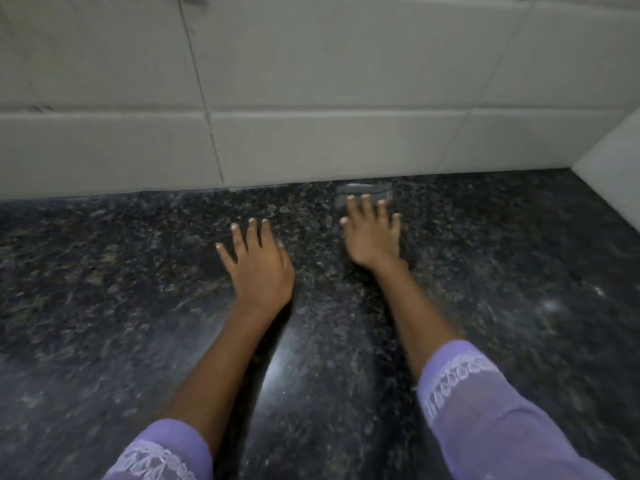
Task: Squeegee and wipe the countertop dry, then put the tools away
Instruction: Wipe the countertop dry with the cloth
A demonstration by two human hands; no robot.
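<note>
Both your hands are out over the dark speckled bench [138, 289], reaching toward the tiled wall [311, 81] at the back. Your left hand [258, 268] lies palm down with its fingers [254, 233] straight and spread, holding nothing; it looks placed there to steady you while the other arm stretches further in. Your right hand [372, 237] reaches almost to the foot of the wall, fingers also spread and fairly straight, their tips resting on or just over a small grey rectangular thing [367, 192] lying flat on the bench close against the wall. The picture is too blurred to say whether that is a folded cloth, a sponge or part of the squeegee, and I cannot tell whether your fingertips press it or only hover. No squeegee shows plainly anywhere. If the grey piece is your wiping tool, flat fingers make sense: pressure spread over it pushes it along the back edge, where water tends to collect under the tiles. The bench shines, but I cannot judge whether that is wetness or polish. Lilac sleeves [485, 410] sit pushed above your wrists, probably to keep them dry.
</note>
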